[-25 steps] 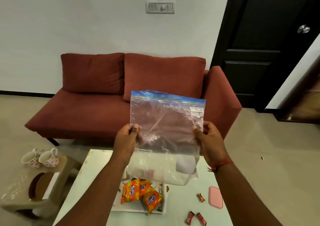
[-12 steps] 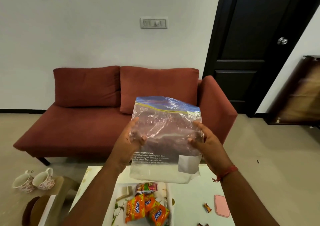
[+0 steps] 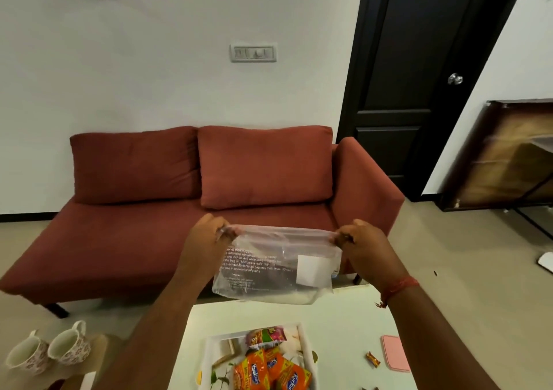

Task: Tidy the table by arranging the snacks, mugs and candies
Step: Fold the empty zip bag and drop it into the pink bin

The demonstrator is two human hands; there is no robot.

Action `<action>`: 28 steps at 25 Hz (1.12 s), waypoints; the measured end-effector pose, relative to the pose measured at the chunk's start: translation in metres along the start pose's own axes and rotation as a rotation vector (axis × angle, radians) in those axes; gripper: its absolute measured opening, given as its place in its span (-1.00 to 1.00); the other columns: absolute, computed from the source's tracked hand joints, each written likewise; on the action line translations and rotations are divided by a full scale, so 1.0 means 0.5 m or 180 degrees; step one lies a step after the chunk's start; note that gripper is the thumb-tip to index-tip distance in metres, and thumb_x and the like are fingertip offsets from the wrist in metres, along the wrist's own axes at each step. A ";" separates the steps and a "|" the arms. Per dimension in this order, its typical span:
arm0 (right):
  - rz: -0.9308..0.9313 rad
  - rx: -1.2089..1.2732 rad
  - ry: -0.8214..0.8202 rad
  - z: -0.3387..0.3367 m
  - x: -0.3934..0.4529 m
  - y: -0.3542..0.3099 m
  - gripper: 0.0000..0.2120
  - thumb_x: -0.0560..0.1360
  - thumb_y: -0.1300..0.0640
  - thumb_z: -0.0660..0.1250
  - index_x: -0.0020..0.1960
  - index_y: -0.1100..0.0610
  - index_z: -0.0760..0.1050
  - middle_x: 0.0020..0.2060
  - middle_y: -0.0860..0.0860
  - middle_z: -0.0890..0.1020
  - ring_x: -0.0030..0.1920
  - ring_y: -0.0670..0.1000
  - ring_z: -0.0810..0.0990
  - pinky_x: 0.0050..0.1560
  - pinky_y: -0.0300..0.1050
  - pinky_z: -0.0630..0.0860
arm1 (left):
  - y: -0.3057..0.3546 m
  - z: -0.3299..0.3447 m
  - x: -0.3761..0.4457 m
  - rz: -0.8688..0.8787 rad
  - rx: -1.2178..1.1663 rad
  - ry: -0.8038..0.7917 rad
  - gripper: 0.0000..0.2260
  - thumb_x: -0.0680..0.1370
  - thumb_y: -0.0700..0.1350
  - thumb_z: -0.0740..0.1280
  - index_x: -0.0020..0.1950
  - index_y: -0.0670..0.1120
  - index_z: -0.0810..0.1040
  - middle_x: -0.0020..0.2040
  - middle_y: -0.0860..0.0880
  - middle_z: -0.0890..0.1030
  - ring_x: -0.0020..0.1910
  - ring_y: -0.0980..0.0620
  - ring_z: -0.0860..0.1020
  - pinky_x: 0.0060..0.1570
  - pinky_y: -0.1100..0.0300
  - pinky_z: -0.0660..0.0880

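I hold a clear zip bag (image 3: 269, 273) in the air above the far end of the white table (image 3: 338, 330). My left hand (image 3: 206, 240) pinches its top left corner and my right hand (image 3: 359, 240) pinches its top right corner, so the top edge is stretched flat between them. Below, a white tray (image 3: 305, 347) holds several orange snack packets (image 3: 269, 371) and a pink-green packet (image 3: 264, 336). A wrapped candy (image 3: 372, 359) lies on the table to the right. Two floral mugs (image 3: 49, 352) stand on a low side table at the lower left.
A pink flat lid (image 3: 395, 352) lies at the table's right edge. A red sofa (image 3: 185, 219) stands behind the table, a dark door (image 3: 419, 75) at the right, and a wooden frame (image 3: 502, 156) leans on the right wall.
My hands moved from the bag's sides up to its top corners and spread apart, pulling the top edge taut. The bag dropped lower. The view tilted up.
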State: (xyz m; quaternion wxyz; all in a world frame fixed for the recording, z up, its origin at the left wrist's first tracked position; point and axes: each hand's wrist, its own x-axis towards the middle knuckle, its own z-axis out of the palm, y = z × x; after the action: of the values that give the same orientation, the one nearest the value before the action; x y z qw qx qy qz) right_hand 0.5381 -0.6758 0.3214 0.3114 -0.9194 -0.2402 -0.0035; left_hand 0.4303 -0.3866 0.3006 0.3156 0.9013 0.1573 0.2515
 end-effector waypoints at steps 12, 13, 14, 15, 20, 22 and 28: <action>-0.0041 0.0218 -0.0373 0.091 0.054 -0.140 -0.93 0.48 0.12 0.42 -0.06 0.10 0.60 -0.18 0.03 0.69 -0.13 0.11 0.65 -0.04 0.05 0.61 | 0.056 0.012 0.053 0.0367 -0.1243 -0.0084 -0.68 0.48 0.08 0.47 0.18 0.07 0.53 0.13 0.10 0.57 0.11 0.16 0.54 0.12 0.23 0.47; 0.0268 0.0810 -0.0131 0.092 0.056 -0.133 -0.94 0.51 0.15 0.41 -0.04 0.12 0.62 -0.17 0.05 0.71 -0.12 0.11 0.67 -0.03 0.05 0.63 | 0.048 0.014 0.048 -0.0022 -0.1555 0.0050 -0.51 0.47 0.17 0.45 0.32 0.03 0.47 0.27 0.06 0.53 0.23 0.13 0.51 0.21 0.21 0.43; 0.0529 0.1407 0.0064 0.089 0.057 -0.128 -0.93 0.53 0.15 0.41 -0.01 0.12 0.62 -0.15 0.07 0.72 -0.10 0.12 0.69 -0.03 0.06 0.66 | 0.038 0.018 0.042 -0.0436 -0.1823 -0.0074 -0.34 0.44 0.27 0.41 0.44 0.01 0.36 0.39 0.04 0.46 0.35 0.10 0.44 0.29 0.17 0.39; 0.0718 0.1936 0.0192 0.086 0.056 -0.124 -0.91 0.54 0.14 0.41 0.03 0.13 0.62 -0.13 0.09 0.72 -0.09 0.13 0.71 -0.03 0.07 0.67 | 0.029 0.026 0.032 -0.0808 -0.2024 -0.0398 -0.20 0.40 0.35 0.38 0.52 0.02 0.25 0.49 0.02 0.37 0.43 0.05 0.38 0.35 0.11 0.35; 0.1076 0.3823 0.0090 0.100 0.043 -0.121 -0.81 0.55 0.28 0.36 0.16 0.21 0.60 -0.01 0.15 0.74 -0.05 0.10 0.71 0.04 0.09 0.65 | 0.031 0.075 0.010 -0.1610 -0.3131 -0.1696 -0.47 0.47 0.22 0.39 0.33 -0.04 0.53 0.20 -0.13 0.67 0.14 -0.14 0.66 0.14 -0.12 0.59; 0.1007 0.3735 -0.0083 0.100 0.036 -0.098 -0.79 0.57 0.30 0.34 0.19 0.19 0.57 0.02 0.13 0.73 0.01 0.13 0.72 0.08 0.10 0.65 | 0.049 0.085 0.016 -0.1619 -0.3283 -0.1517 -0.73 0.50 0.00 0.44 0.14 -0.11 0.63 0.04 -0.20 0.71 -0.05 -0.12 0.70 -0.07 -0.01 0.64; 0.0638 0.3224 -0.0736 0.042 0.028 0.017 -0.69 0.57 0.43 0.26 0.20 0.13 0.57 0.07 0.16 0.71 0.01 0.14 0.70 0.03 0.14 0.64 | 0.094 0.127 0.024 -0.0905 -0.2627 -0.1504 -0.73 0.56 -0.25 0.37 0.19 0.03 0.59 0.06 -0.07 0.72 0.02 -0.08 0.69 -0.03 0.04 0.63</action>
State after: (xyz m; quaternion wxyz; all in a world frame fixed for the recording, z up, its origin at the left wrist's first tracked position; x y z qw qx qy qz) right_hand 0.5510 -0.6636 0.3018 0.6869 -0.6666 -0.1556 0.2443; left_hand 0.4813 -0.4477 0.2922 0.7043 0.7033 0.0901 0.0360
